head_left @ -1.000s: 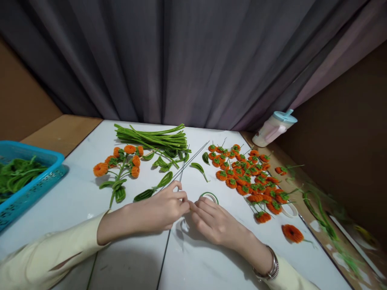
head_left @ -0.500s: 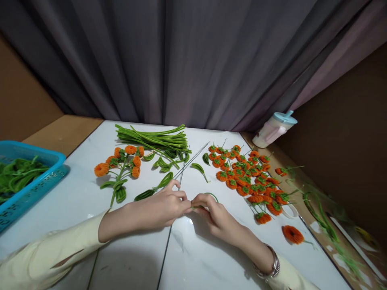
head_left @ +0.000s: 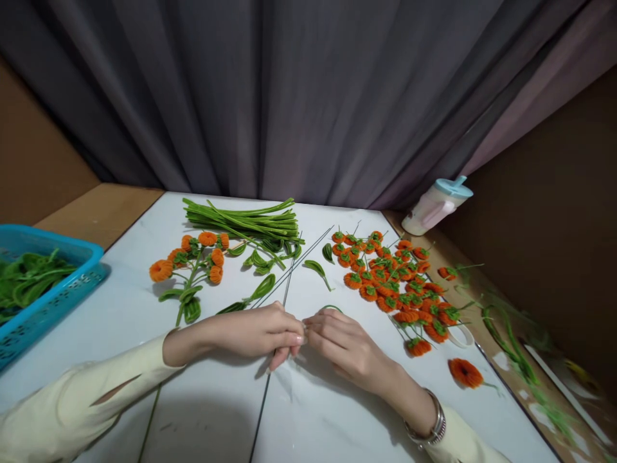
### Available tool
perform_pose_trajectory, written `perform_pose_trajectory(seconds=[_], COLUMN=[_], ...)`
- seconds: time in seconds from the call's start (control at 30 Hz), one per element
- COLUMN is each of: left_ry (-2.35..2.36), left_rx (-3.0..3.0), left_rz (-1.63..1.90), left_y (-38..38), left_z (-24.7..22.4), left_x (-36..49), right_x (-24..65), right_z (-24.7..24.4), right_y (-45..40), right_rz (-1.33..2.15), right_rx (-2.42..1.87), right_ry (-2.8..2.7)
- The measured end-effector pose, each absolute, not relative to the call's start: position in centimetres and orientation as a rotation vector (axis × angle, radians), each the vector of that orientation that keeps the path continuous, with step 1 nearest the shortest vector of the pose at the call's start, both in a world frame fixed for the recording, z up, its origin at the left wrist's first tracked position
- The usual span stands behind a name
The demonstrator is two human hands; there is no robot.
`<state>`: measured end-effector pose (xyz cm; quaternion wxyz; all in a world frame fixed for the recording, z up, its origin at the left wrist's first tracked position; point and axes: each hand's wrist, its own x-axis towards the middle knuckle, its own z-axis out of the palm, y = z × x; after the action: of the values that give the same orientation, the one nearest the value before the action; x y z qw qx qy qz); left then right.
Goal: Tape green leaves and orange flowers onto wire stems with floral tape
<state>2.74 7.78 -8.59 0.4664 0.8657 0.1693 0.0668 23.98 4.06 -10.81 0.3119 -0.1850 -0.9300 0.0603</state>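
Since the earlier frame, the left hand (head_left: 255,331) has rolled over, its raised finger lowered, while the right hand (head_left: 351,347) has turned knuckles-up and its fingertips still meet the left's. Far left, leaves (head_left: 29,276) sit inside the blue basket (head_left: 72,297), beyond easy trouble. Next along the bench (head_left: 207,411), the orange flower spray (head_left: 191,294) lies with its stem end right by the left cuff; a backward drag of that sleeve could twist or shift it. A dark leaf (head_left: 232,307) lies partly behind the left forearm and could be crushed if the arm settles. Thin wires (head_left: 311,251) run towards the left knuckles, so a forward push might scatter them. Both grips look pinched closed at the tips, but I cannot tell what is between them; anything that small could slip out if the hands pull unevenly. Just behind the right fingers, the green ring (head_left: 332,308) could be nudged away. Further right, tangled wire stems in the orange flowers (head_left: 385,283) might pull neighbours along if one is tugged.
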Motion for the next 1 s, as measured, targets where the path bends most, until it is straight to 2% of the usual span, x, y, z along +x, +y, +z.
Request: perform_pose_trajectory(seconds=[0.1, 0.23, 0.43, 0.73, 0.87, 1.0], left_ry=[0.501, 0.737, 0.583, 0.552, 0.55, 0.639], left_rx=[2.138, 2.505, 2.904, 2.558, 2.557, 2.754], left_rz=[0.182, 0.392, 0.646, 0.432, 0.35, 0.432], left_y=[7.9, 7.0, 6.5, 6.9, 7.1, 6.7], left_z=[-9.2, -9.5, -10.6, -9.0, -9.1, -9.5], left_x=[2.8, 3.3, 3.5, 3.2, 3.2, 3.3], right_x=[24.1, 24.5, 24.4, 23.9, 24.0, 24.1], right_z=[-11.0, -12.0, -12.2, -11.0, -11.2, -11.5], right_y=[4.2, 4.4, 4.2, 4.1, 4.1, 4.2], right_rz=[0.185, 0.336, 0.385, 0.138, 0.17, 0.252], right_rx=[-0.545, -0.67, -0.729, -0.648, -0.674, -0.711], right_ry=[-2.425, -2.33, -2.314, -2.453, -2.457, -2.411])
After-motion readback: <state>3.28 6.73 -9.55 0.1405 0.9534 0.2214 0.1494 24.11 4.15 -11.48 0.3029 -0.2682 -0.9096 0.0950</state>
